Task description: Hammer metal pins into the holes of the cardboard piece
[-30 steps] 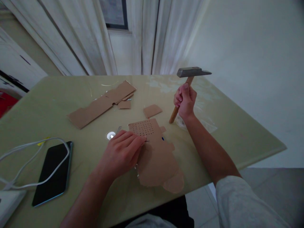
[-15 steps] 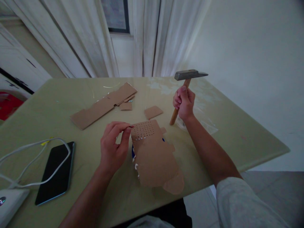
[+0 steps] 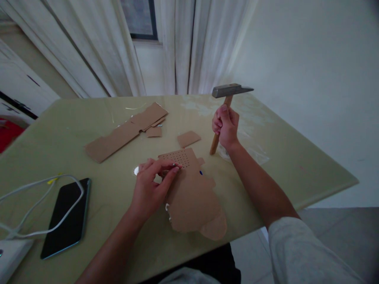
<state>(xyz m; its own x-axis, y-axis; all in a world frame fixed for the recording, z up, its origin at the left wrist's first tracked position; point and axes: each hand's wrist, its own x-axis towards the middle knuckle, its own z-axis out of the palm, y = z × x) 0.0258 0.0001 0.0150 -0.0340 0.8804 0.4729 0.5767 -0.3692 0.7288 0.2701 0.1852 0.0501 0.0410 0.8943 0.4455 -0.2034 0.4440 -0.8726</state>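
My right hand (image 3: 226,125) grips the wooden handle of a hammer (image 3: 232,90), holding it upright above the table with its metal head on top. A cut-out cardboard piece (image 3: 194,197) lies in front of me, with rows of small holes (image 3: 179,156) near its far end. My left hand (image 3: 152,185) is over its left side, thumb and forefinger pinched just at the lower rows. A tiny greyish tip shows between the fingertips, too small to name. White bits (image 3: 168,211) stick out along the left edge, and a blue spot (image 3: 201,172) shows at the right edge.
Farther back lie a long cardboard strip (image 3: 127,136) and a small cardboard scrap (image 3: 188,139). Clear plastic film (image 3: 251,152) is behind my right forearm. At left, a black phone (image 3: 66,217) lies under a white cable (image 3: 69,209). A white round thing (image 3: 136,170) shows beside my left hand.
My left hand has moved right and nearer to me, from the cardboard's far left corner to the lower rows of holes. My right hand still holds the hammer raised. The view has shifted slightly.
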